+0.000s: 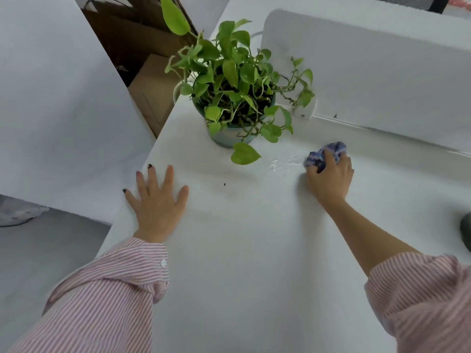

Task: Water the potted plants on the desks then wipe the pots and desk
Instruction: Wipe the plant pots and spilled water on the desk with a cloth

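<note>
A leafy green plant (237, 80) grows in a teal pot (226, 137) near the far left corner of the white desk (254, 250). Right of the pot lies a small patch of water (281, 164) on the desk. My right hand (331, 178) is pressed down on a crumpled blue cloth (325, 155) just right of that wet patch. My left hand (158, 200) lies flat on the desk near its left edge, fingers spread, holding nothing.
A white divider panel (369, 72) stands along the desk's far edge behind the plant. Another white desk (51, 110) is at the left, with cardboard boxes (150, 93) in the gap between. A dark object (466, 230) shows at the right edge.
</note>
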Action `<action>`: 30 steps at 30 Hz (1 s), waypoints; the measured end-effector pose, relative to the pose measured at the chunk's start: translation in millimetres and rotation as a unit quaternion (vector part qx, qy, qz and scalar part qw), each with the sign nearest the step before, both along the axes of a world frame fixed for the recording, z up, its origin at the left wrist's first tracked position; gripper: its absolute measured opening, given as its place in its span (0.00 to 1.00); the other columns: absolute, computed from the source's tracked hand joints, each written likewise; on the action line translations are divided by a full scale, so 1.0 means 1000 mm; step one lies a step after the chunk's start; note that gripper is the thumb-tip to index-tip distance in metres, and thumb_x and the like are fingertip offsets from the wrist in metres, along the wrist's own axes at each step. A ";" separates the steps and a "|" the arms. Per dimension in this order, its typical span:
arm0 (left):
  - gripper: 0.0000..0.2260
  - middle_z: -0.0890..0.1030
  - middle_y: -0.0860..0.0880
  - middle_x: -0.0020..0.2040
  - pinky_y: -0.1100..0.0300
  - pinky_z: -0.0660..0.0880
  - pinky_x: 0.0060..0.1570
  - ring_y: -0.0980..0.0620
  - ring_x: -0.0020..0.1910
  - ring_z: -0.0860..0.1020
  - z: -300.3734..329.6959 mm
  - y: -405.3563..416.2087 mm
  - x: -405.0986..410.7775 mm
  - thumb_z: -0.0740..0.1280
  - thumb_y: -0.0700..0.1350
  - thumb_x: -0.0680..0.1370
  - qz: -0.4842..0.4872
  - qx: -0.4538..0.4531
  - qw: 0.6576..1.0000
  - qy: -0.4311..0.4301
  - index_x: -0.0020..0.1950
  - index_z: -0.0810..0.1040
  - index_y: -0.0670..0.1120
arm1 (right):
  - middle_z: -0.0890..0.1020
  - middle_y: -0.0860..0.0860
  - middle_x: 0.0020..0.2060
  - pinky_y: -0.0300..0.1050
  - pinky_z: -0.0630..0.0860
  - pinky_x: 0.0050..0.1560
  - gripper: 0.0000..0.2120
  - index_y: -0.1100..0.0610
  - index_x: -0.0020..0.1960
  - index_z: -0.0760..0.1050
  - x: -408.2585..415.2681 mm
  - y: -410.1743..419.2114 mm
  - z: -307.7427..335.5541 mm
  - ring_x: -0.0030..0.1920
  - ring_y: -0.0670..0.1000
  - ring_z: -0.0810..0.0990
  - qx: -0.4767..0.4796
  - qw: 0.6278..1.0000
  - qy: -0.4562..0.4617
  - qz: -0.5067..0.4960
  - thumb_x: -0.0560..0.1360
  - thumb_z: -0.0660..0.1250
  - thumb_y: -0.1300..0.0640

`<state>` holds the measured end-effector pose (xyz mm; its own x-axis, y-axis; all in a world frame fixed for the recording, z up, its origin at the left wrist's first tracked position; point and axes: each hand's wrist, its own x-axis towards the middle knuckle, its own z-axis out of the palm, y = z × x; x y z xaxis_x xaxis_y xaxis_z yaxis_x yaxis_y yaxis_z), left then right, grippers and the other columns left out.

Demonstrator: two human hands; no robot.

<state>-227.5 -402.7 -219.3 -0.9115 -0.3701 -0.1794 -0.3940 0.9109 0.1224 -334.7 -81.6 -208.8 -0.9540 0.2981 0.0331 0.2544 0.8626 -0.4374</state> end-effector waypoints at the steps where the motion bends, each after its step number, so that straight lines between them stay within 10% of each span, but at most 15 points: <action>1: 0.27 0.49 0.46 0.77 0.35 0.47 0.69 0.42 0.75 0.44 -0.005 -0.006 0.002 0.48 0.63 0.78 0.004 -0.002 1.000 -0.002 0.76 0.50 0.57 | 0.70 0.63 0.63 0.55 0.65 0.62 0.25 0.58 0.58 0.74 -0.005 -0.012 -0.003 0.62 0.63 0.68 -0.004 1.000 -0.003 0.019 0.67 0.54 0.47; 10: 0.18 0.68 0.48 0.71 0.46 0.60 0.66 0.46 0.70 0.62 0.010 -0.035 0.009 0.55 0.49 0.80 0.007 0.145 0.978 0.150 0.69 0.70 0.49 | 0.79 0.61 0.54 0.54 0.75 0.54 0.18 0.58 0.50 0.81 0.063 -0.145 -0.017 0.54 0.62 0.78 -0.086 0.959 0.081 0.256 0.65 0.60 0.56; 17: 0.16 0.70 0.45 0.67 0.60 0.65 0.59 0.48 0.63 0.70 0.025 -0.098 0.044 0.54 0.44 0.81 0.227 0.282 0.902 0.236 0.68 0.70 0.46 | 0.79 0.65 0.56 0.56 0.72 0.60 0.16 0.61 0.51 0.80 0.102 -0.262 -0.009 0.57 0.65 0.77 -0.104 0.922 0.062 0.367 0.68 0.63 0.55; 24: 0.18 0.68 0.44 0.69 0.56 0.62 0.63 0.46 0.65 0.68 0.035 -0.155 0.085 0.52 0.47 0.81 0.316 0.293 0.880 0.200 0.69 0.66 0.44 | 0.83 0.59 0.49 0.45 0.71 0.51 0.16 0.60 0.45 0.83 0.168 -0.314 0.001 0.49 0.55 0.78 -0.219 0.795 0.011 0.565 0.68 0.58 0.58; 30: 0.19 0.68 0.45 0.68 0.51 0.62 0.67 0.46 0.66 0.67 0.044 -0.153 0.100 0.51 0.50 0.81 0.299 0.321 0.881 0.177 0.70 0.66 0.46 | 0.80 0.51 0.49 0.45 0.79 0.39 0.11 0.57 0.49 0.80 0.158 -0.296 0.032 0.37 0.49 0.80 -0.473 0.832 -0.119 0.263 0.72 0.62 0.67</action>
<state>-127.2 -555.3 -175.4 -0.6286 -0.7288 -0.2715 -0.6140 0.2507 0.7485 -177.1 -377.3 -177.0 -0.9067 -0.3774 -0.1883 0.1276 0.1800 -0.9754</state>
